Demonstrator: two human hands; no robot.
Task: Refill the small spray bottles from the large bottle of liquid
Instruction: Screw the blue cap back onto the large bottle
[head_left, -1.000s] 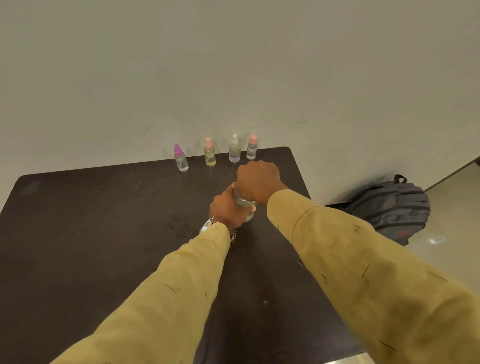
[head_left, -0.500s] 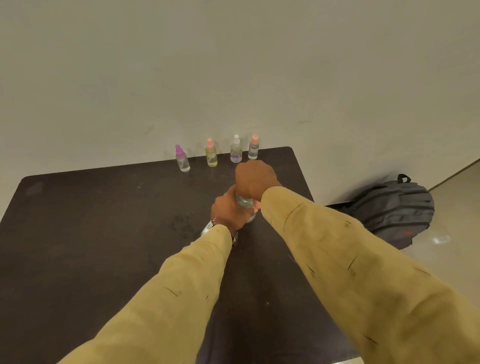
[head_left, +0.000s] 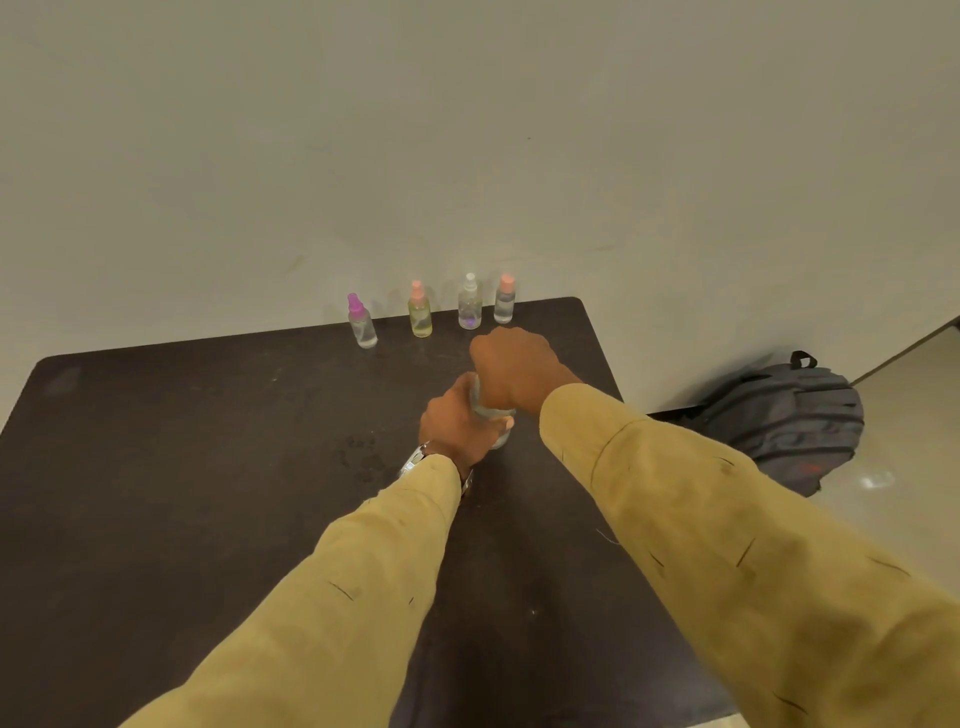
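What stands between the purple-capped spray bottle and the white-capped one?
One small bottle of yellowish liquid with a pink cap, upright near the table's far edge, in the head view.

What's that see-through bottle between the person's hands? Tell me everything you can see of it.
The large bottle looks like clear plastic and seems to stand upright on the dark table. Only a strip of its body shows: the left hand grips its side and the right hand curls over its top, hiding any cap. Its liquid level cannot be told.
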